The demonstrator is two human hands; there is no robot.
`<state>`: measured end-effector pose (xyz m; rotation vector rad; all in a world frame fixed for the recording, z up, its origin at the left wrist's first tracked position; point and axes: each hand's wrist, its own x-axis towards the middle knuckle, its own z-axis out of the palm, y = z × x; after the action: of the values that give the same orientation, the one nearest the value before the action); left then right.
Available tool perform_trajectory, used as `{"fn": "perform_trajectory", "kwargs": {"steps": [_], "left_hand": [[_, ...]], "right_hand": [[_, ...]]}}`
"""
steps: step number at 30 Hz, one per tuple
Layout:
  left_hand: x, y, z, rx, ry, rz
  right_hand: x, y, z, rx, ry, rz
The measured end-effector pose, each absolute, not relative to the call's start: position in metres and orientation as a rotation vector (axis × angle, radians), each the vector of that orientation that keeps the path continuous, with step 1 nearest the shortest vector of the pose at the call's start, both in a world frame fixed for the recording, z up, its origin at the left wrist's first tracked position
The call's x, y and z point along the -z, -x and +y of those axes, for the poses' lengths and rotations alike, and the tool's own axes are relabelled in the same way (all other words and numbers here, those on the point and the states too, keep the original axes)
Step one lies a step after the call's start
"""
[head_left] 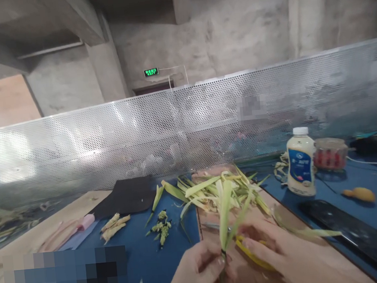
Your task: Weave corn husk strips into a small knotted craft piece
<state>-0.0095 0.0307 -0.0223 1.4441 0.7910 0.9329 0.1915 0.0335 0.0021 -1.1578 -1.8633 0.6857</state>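
Note:
Near the lower middle, my left hand (202, 263) pinches the bottom end of a long pale-green leaf strip (226, 208), which stands upright and has a dark band near its base. My right hand (270, 244) is closed round scissors with yellow handles (260, 258); their metal blades point left, behind the leaf strip. Beyond both hands, a heap of similar green and yellowish strips (204, 186) lies on a brown board (205, 241). Left of the board rest a small cluster of green buds (162, 229) and several pale, dry twisted pieces (114, 226).
On the blue table (179, 230), a white-capped bottle (300, 162), a clear jar with red contents (331, 154), a yellow gourd-shaped object (360, 195) and a long black case (355, 232) stand at right. A black sheet (124, 198) lies at left. A perforated metal screen (161, 135) borders the back.

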Motion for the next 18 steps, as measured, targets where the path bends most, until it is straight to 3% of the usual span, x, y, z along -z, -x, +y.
{"fn": "perform_trajectory", "kwargs": {"steps": [8,14,18], "left_hand": [[0.022,0.006,0.022,-0.728,-1.363,0.716],[0.02,0.005,0.02,-0.696,-1.33,0.721],[0.021,0.007,0.02,-0.671,-1.341,0.723]], "right_hand": [[0.003,-0.185,0.026,-0.77,1.261,-1.81],[0.007,-0.179,0.023,-1.033,1.185,-1.662],[0.011,-0.181,0.022,-0.904,1.236,-1.696]]}}
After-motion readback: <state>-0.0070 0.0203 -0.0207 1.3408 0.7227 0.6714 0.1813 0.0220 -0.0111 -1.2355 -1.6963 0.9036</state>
